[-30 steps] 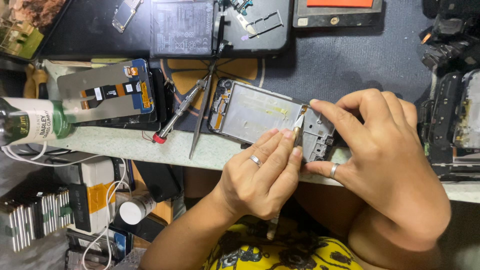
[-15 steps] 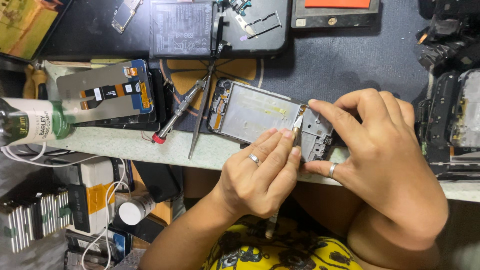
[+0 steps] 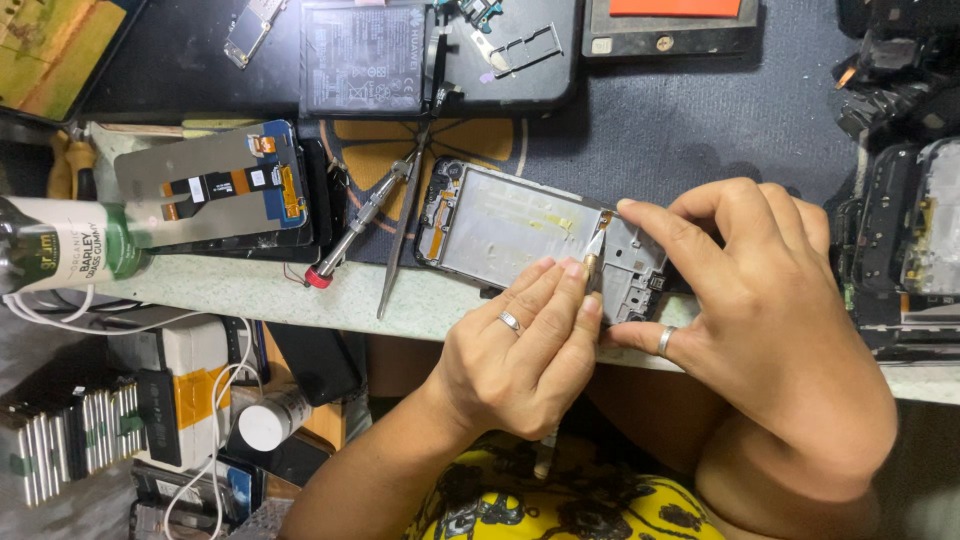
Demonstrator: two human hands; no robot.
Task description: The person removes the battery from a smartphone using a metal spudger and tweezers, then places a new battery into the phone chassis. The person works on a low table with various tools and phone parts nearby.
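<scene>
Phone frame (image 3: 520,228), opened and stripped of its back, lies flat on the dark work mat (image 3: 680,120) at the near edge of the bench, slightly tilted, with its right end under our hands. Our left hand (image 3: 525,350) is closed around a thin blade tool (image 3: 593,250), whose tip touches the frame's inner plate near the right end. Our right hand (image 3: 770,300) pinches the frame's right end between thumb and forefinger, steadying it. We judge the frame light, thin and stiff, but fragile, with small parts and ribbon cables that could tear; it seems best held by its outer edges. Just left of it lie tweezers (image 3: 402,240) and a red-tipped screwdriver (image 3: 355,225). Farther left rests a loose display panel (image 3: 215,185), and beside that a green-capped bottle (image 3: 70,245) lies on its side. A flat battery (image 3: 362,58) sits at the far side.
</scene>
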